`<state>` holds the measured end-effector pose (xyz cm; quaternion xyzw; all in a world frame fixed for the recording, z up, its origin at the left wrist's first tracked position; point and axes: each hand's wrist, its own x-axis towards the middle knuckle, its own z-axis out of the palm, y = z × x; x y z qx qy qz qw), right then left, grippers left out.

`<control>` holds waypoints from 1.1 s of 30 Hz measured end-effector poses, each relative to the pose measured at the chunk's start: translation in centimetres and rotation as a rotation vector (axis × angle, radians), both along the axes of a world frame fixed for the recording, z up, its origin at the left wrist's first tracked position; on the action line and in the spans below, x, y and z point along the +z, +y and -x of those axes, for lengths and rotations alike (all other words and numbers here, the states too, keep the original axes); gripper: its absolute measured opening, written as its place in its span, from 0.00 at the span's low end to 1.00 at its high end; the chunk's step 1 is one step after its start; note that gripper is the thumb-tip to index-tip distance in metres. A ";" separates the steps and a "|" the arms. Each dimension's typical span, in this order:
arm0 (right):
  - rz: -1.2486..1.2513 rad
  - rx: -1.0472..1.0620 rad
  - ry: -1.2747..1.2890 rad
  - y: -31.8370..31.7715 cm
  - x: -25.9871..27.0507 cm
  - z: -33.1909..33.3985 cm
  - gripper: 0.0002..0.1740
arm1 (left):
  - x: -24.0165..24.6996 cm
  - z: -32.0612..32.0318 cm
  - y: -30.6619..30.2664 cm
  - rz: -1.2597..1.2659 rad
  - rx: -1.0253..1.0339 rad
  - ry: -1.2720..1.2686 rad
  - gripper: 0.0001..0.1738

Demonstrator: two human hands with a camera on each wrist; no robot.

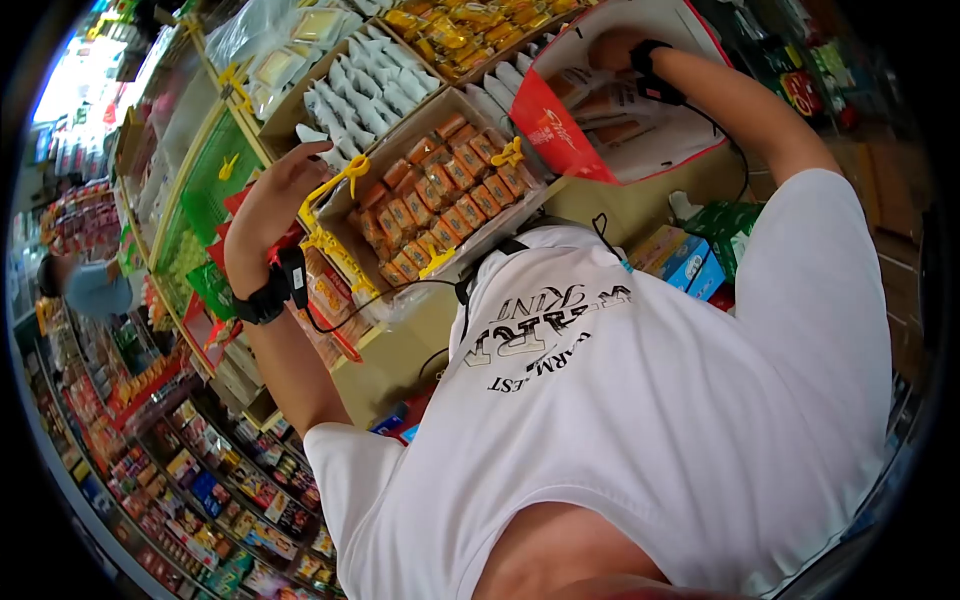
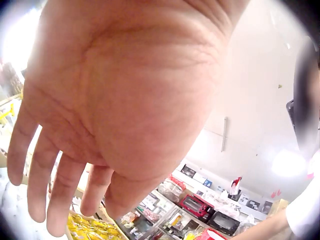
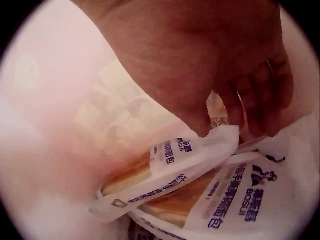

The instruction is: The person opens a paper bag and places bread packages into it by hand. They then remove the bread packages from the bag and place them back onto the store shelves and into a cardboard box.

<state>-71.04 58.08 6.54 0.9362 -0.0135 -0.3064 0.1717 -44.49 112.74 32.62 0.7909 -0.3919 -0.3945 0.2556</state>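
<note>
In the head view my right hand (image 1: pixel 615 48) reaches inside a red and white bag (image 1: pixel 560 125). The right wrist view has the thumb and fingers of that hand (image 3: pixel 220 65) pinching the end of a bread packet (image 3: pixel 170 160), its browned bread showing through white printed wrapping. A second bread packet (image 3: pixel 230 195) lies under it. My left hand (image 1: pixel 275 195) holds nothing and hovers beside a box of wrapped orange-brown snacks (image 1: pixel 440 195), near the white packets (image 1: pixel 365 90). Its palm and extended fingers (image 2: pixel 62 175) fill much of the left wrist view.
Yellow-wrapped snacks (image 1: pixel 470 35) fill a box at the back. Yellow ties (image 1: pixel 335 190) mark the snack box's edge. Shelves of packaged goods (image 1: pixel 210 490) stand at lower left, with another person (image 1: pixel 95 285) beyond. A blue carton (image 1: pixel 690 265) sits below the bag.
</note>
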 end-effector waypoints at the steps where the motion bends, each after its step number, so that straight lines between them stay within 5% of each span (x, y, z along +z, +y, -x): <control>1: -0.036 0.075 -0.007 -1.2 -1.5 -0.9 0.19 | 0.0 0.8 1.0 -0.038 0.003 -0.070 0.20; 2: -0.036 0.085 -0.013 0.1 0.0 -1.3 0.19 | 0.1 1.4 1.3 -0.039 0.013 -0.076 0.20; 5: -0.241 -0.456 -0.149 5.9 7.5 -0.6 0.18 | 0.0 2.9 1.5 -0.006 0.031 -0.077 0.20; 7: -0.157 -0.206 -0.213 6.8 8.9 0.2 0.16 | -0.6 3.5 1.2 0.035 0.051 0.001 0.20; 11: -0.178 -0.146 -0.343 6.5 10.1 2.1 0.15 | -2.1 3.3 0.5 0.072 0.011 0.071 0.20; 13: -0.171 -0.007 -0.109 6.2 13.3 1.7 0.16 | -1.2 4.6 -0.6 0.071 0.002 0.070 0.20; 14: -0.496 -0.581 -0.271 9.3 17.8 2.7 0.15 | -0.9 4.8 -0.7 0.063 -0.001 0.073 0.20; 16: -0.586 -0.659 -0.278 11.6 23.1 3.5 0.12 | -0.2 4.7 -1.2 0.138 -0.032 0.159 0.20; 18: -0.553 -0.295 -0.600 8.2 20.2 6.8 0.12 | 1.4 5.4 -1.7 0.144 -0.042 0.136 0.20; 20: -0.488 -0.346 -0.697 16.7 32.0 6.9 0.13 | 2.9 5.7 -2.3 0.156 -0.071 0.116 0.20; 22: -0.527 -0.448 -0.758 19.8 36.2 7.0 0.12 | 4.4 6.0 -2.7 0.212 -0.121 0.098 0.19; 30: -0.862 -0.563 -1.152 29.8 40.4 2.9 0.06 | 10.8 7.3 -6.2 0.722 -0.341 -0.321 0.28; 31: -0.921 -0.482 -1.212 29.2 39.3 2.7 0.05 | 11.1 9.3 -6.5 0.791 -0.181 -0.295 0.20; 33: -1.014 -0.438 -1.196 30.7 39.0 0.0 0.05 | 12.4 11.6 -6.4 0.735 -0.032 -0.458 0.22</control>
